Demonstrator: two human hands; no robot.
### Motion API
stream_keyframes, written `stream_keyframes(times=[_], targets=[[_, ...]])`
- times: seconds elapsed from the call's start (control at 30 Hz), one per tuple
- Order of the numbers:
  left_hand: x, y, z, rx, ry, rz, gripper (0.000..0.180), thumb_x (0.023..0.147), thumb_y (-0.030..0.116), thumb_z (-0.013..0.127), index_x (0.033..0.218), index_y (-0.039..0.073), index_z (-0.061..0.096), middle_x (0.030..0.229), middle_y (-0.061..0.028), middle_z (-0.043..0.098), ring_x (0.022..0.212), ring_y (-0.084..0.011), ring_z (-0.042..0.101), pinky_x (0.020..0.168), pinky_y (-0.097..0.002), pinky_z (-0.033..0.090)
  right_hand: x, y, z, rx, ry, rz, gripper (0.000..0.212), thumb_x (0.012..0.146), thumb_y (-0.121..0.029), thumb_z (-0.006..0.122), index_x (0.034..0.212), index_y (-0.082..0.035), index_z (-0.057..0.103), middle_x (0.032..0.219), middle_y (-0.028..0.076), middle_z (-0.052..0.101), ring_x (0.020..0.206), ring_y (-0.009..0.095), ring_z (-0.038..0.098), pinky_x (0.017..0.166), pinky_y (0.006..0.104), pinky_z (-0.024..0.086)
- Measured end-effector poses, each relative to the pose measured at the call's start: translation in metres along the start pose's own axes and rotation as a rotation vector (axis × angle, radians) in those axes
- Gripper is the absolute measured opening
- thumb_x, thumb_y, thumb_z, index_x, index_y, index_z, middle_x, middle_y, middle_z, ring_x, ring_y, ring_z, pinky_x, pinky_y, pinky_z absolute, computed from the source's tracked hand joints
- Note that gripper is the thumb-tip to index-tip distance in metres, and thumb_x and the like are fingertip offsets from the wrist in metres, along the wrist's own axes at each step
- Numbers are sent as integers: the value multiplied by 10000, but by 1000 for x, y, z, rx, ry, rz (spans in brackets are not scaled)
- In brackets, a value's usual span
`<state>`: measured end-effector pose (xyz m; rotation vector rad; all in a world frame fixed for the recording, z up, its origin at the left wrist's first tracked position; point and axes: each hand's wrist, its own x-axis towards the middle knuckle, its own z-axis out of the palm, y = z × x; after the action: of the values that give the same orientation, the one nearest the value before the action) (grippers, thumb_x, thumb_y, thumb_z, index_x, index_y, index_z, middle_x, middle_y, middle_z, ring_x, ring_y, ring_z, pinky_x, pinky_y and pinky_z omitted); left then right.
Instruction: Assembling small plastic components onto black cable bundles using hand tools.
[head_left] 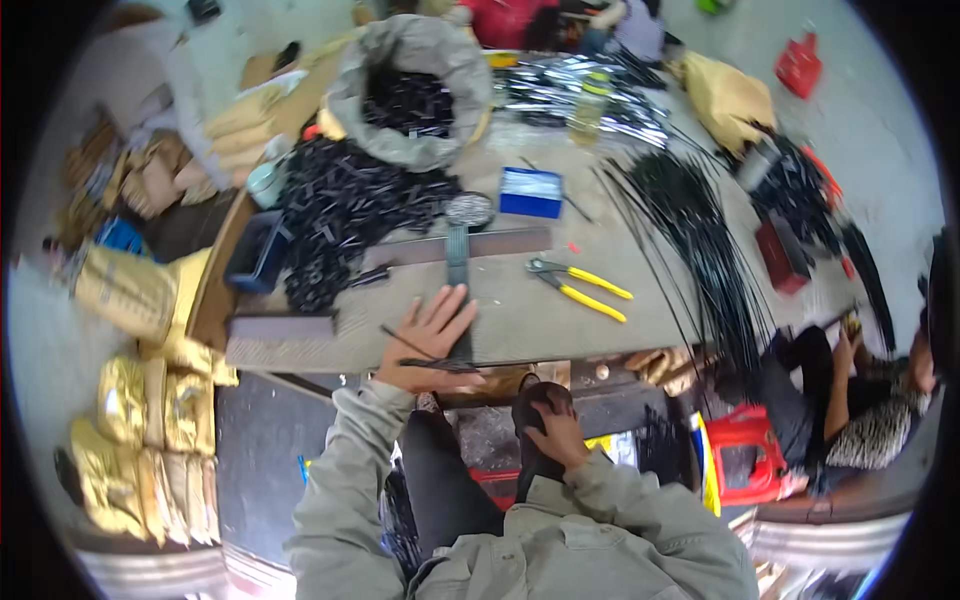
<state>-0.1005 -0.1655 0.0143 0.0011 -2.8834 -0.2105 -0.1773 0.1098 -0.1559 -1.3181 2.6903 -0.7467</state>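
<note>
My left hand (432, 335) lies at the table's near edge, palm down with its fingers stretched and spread. Thin black strips (437, 365) cross it near the thumb and wrist; whether they are gripped there I cannot tell. Just beyond its fingertips stands a dark upright bar (457, 255) topped by a round, speckled grey disc (469, 209). A long flat brown-grey bar (510, 242) runs crosswise behind it. My right hand (558, 430) rests on my knee, fingers apart, holding nothing. Yellow-handled pliers (585, 287) lie partly opened on the table, right of the left hand.
Small black pieces are heaped (350, 210) at the left, below a grey sack (350, 100) of more. A blue box (531, 192) stands mid-table. Long black strips (700, 240) overhang the near right edge. A person (870, 400) sits at the right by a red stool (745, 460).
</note>
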Motion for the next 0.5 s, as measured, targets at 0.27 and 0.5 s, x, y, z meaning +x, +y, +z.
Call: stream_keyframes(times=[0.27, 0.5], targets=[[-14, -11, -5, 14, 32, 34, 974, 679, 643, 606, 1430, 112, 286, 1488, -141, 259, 1364, -313, 264, 1054, -547, 241, 117, -78, -194, 386, 276, -275, 63, 860, -11, 534, 909, -22, 572, 806, 144, 556, 691, 303, 568, 600, 361, 448], [-8, -9, 9, 98, 61, 12, 1021, 619, 549, 710, 1435, 120, 271, 1491, -116, 260, 1360, -278, 277, 1052, -522, 275, 340, -37, -194, 206, 192, -436, 110, 803, -152, 625, 770, -55, 664, 792, 139, 628, 809, 332, 625, 683, 381, 479]])
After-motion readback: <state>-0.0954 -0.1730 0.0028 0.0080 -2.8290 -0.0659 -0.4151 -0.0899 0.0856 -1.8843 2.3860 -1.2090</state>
